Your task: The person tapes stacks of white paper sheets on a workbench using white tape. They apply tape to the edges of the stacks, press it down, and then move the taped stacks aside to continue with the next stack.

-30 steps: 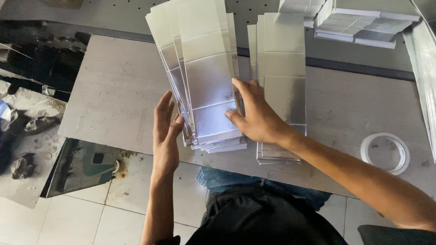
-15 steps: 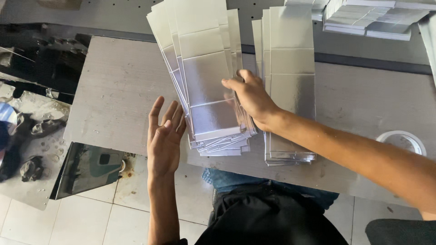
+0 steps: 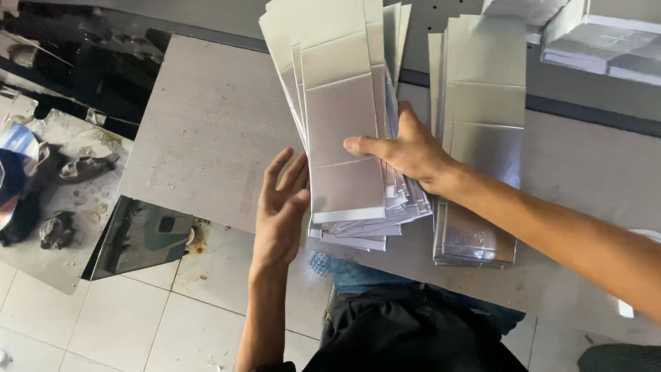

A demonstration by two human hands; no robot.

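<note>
A grey surface [image 3: 206,131] fills most of the view from above, its near edge running over a pale tiled floor [image 3: 138,324], with a glossy dark sheet [image 3: 141,238] leaning just below that edge at the left. On the surface lies a fanned stack of silver creased sheets [image 3: 344,117], its lower end overhanging the near edge slightly; just beside it to the right sits a second, squared-up stack of silver sheets [image 3: 482,138], and further piles of folded silver sheets [image 3: 599,41] rest at the far right corner. The person's right hand [image 3: 406,148] lies flat on the fanned stack, fingers spread and pressing on its right half, thumb pointing left across the top sheet, gripping nothing. The left hand [image 3: 282,207] stands open with fingers apart, its palm facing the stack's left edge and its fingertips just touching or just beside that edge; which of the two cannot be told.
</note>
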